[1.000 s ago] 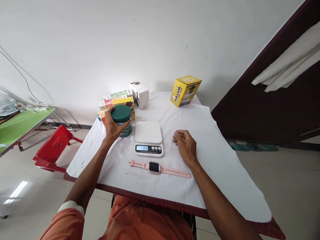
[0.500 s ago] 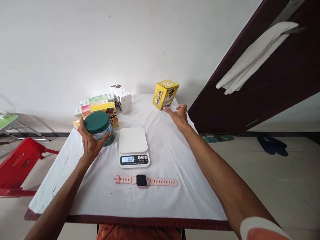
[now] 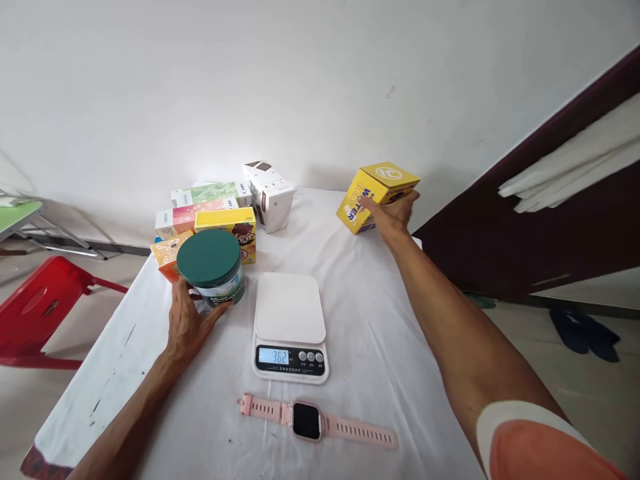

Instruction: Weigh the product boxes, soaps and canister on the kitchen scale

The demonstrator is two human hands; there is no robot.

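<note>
My right hand (image 3: pixel 397 212), which was only reaching toward the yellow WATER box (image 3: pixel 379 185) half a second ago, now grips it, thumb on the lettered face and fingers around the far side, at the back right of the table; I can't tell whether it is lifted. My left hand (image 3: pixel 189 325) has dropped from beside the lid to the lower side of the green-lidded tub (image 3: pixel 213 263), thumb along its base; whether it grips, I can't tell. The digital scale (image 3: pixel 290 310) between them reads 362, as it did then, with a pink smartwatch (image 3: pixel 306 421) laid flat before it. Behind the tub cluster small cartons (image 3: pixel 193 217), a white box (image 3: pixel 274 199) beside them. All stand on a white tablecloth (image 3: pixel 360 333) against a pale wall (image 3: pixel 300 87). A red chair (image 3: pixel 50 310) is at left; at right, white cloth (image 3: pixel 575 160) hangs by a dark door (image 3: pixel 550 233), slippers (image 3: pixel 583 333) on the floor.
</note>
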